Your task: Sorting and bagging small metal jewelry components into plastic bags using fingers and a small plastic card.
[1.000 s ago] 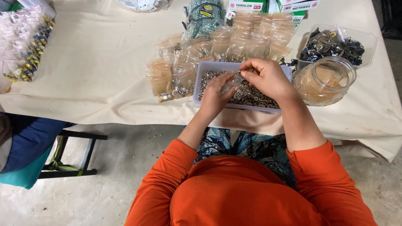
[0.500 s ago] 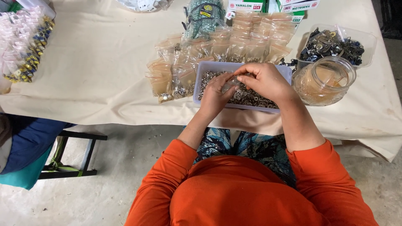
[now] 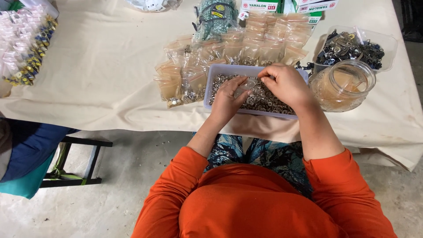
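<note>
**Both hands over the tray of metal rings, small clear bag between them**

Left hand (image 3: 227, 99) sits over the near-left part of the pale purple tray (image 3: 211, 81), fingers curled, thumb and fingertips pinching the edge of a small clear bag (image 3: 247, 86). Right hand (image 3: 286, 83) is over the middle-right of the tray, fingers bent down and closed at the bag's other side; can't tell if it pinches the bag itself or a ring

Tray is full of small silver metal rings (image 3: 264, 100), stands on the cream tablecloth (image 3: 110, 66) close to the table's near edge, straight ahead of the person in the orange long-sleeved top (image 3: 246, 202)

Around it:
- filled small bags (image 3: 185, 77) spread just left of and behind the tray, touching or overlapping each other
- more rows of filled bags (image 3: 269, 37) behind the tray
- round clear jar (image 3: 343, 86) just right of the tray, near the right wrist
- clear tub of dark metal clips (image 3: 357, 46) behind the jar
- green bundle (image 3: 216, 15) and white-green boxes (image 3: 282, 5) at the far edge
- packets with blue and gold bits (image 3: 26, 48) at the far left, well apart from the hands

Dark stool frame (image 3: 83, 163) on the concrete floor, lower left
</note>
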